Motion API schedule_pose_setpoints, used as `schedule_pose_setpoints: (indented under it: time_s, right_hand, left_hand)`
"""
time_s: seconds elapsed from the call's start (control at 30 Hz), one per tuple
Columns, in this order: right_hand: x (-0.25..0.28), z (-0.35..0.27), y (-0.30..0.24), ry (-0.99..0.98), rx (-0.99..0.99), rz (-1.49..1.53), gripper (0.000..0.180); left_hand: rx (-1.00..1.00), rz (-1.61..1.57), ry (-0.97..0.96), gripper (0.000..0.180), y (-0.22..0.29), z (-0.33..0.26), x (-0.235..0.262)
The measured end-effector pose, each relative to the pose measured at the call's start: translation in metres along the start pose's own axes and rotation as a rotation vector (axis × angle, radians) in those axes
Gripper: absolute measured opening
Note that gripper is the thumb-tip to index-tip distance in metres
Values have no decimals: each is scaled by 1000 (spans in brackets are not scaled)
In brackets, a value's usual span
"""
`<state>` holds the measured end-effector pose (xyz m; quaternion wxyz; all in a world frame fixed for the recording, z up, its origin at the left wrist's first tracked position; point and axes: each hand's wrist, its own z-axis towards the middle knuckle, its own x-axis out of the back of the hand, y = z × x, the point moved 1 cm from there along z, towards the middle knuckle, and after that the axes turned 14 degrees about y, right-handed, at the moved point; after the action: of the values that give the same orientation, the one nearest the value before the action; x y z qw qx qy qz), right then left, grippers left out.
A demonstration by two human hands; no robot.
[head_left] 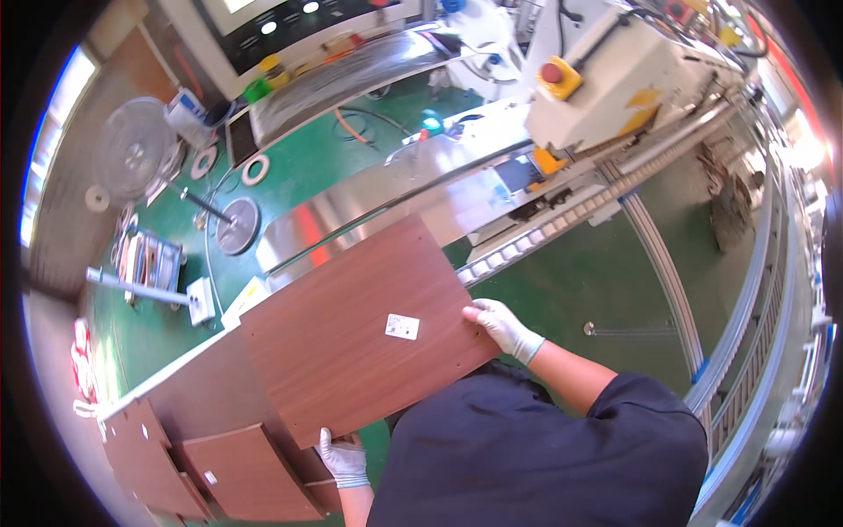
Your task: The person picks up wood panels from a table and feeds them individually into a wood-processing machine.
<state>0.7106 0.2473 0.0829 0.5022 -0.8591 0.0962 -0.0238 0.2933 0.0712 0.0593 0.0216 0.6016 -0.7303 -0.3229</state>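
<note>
A flat reddish-brown wooden panel [351,351] with a small white label [401,327] on its face is held up in front of my body. My left hand [342,458], in a white glove, grips the panel's lower left edge, thumb on top and fingers underneath. At the right edge my right hand [499,327], gloved as well, closes on the board with its thumb on the face. Small holes show near the panel's corners. The fingers below the board are hidden.
More brown panels [250,474] lie in stacks at the lower left. Ahead runs a machine with a metal bed [386,189], a chain conveyor [518,246] and a red stop button [551,73]. A standing fan [237,224] and a cart [154,259] are at the left; metal rails [746,325] curve along the right.
</note>
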Motion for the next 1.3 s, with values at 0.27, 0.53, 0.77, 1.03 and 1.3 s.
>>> schedule_pose_setpoints:
  time_s: [0.27,0.53,0.77,1.03,1.3]
  right_hand:
    - [73,-19,30,291,-159,1272,68]
    - [-3,-17,36,-168,-575,523,62]
    - [35,7,27,336,-269,956,41]
    - [135,68,-12,522,-218,1273,50]
    - [139,65,-12,615,-114,1257,54]
  left_hand:
    - [270,364,-199,44,-84,-23,-88]
    - [-60,1603,-767,49,-110,9,-130]
    - [-377,1785,-764,36,-117,41,-116]
    - [-154,1818,-415,38,-71,168,145]
    - [-246,1629,-354,37,-66,156,100]
